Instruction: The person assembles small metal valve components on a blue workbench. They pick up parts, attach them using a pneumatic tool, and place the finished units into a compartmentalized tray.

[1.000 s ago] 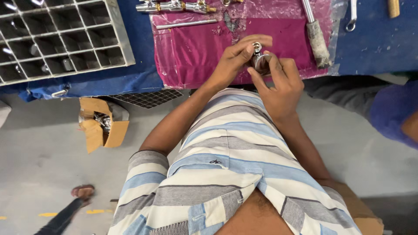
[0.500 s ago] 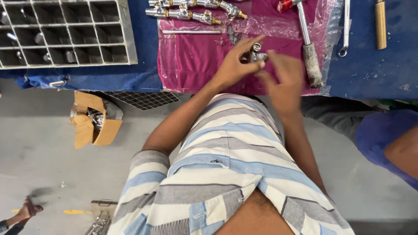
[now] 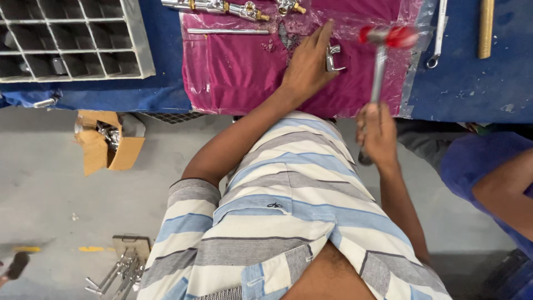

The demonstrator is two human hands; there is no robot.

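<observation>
Left hand [image 3: 307, 68] now lies flat on the magenta cloth [image 3: 244, 72], fingers spread, pinning the small chrome fitting [image 3: 332, 58] at its fingertips; half a second ago both hands held that fitting together above the cloth. Right hand [image 3: 377, 133] has let go and is now closed around the handle of a red-headed hammer [image 3: 383, 41], head raised just right of the fitting.

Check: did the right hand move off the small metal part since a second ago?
Yes. The right hand now grips a hammer right of the metal part, near the magenta cloth's edge.
</observation>
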